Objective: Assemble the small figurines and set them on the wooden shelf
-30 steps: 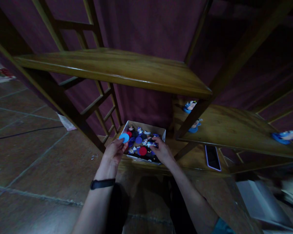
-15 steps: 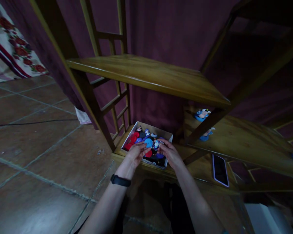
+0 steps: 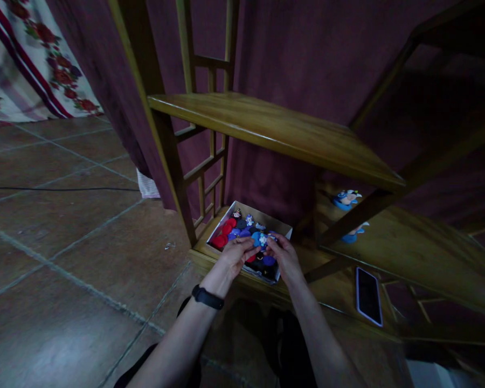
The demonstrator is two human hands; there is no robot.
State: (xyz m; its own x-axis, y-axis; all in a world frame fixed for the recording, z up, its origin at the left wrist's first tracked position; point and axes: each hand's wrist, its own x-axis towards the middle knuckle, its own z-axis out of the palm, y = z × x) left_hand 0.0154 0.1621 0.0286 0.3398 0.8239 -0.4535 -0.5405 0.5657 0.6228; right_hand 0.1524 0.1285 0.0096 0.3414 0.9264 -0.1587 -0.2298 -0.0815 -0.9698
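Note:
Over an open cardboard box (image 3: 272, 220), my two hands meet close together. My left hand (image 3: 233, 257) pinches a round blue base (image 3: 256, 236) at its edge. Between the fingers of my right hand (image 3: 285, 257) is a small white and blue figurine (image 3: 263, 241), held against the blue base; whether the two are joined I cannot tell. Inside the box lie several red discs (image 3: 228, 226), purple discs (image 3: 234, 234) and dark discs, with small figurines (image 3: 249, 220) along the back. My hands cover part of the contents.
The box stands on the bottom board of a wooden shelf unit, under a higher shelf (image 3: 267, 126). To the right, two figurines on blue bases (image 3: 346, 200) stand on another shelf board (image 3: 420, 242). A phone (image 3: 368, 296) lies lower right. A cable (image 3: 64, 188) crosses the tiled floor.
The blue base and the figurine, apart before, have come together between my hands. The whole view has shifted, so the shelf appears farther right.

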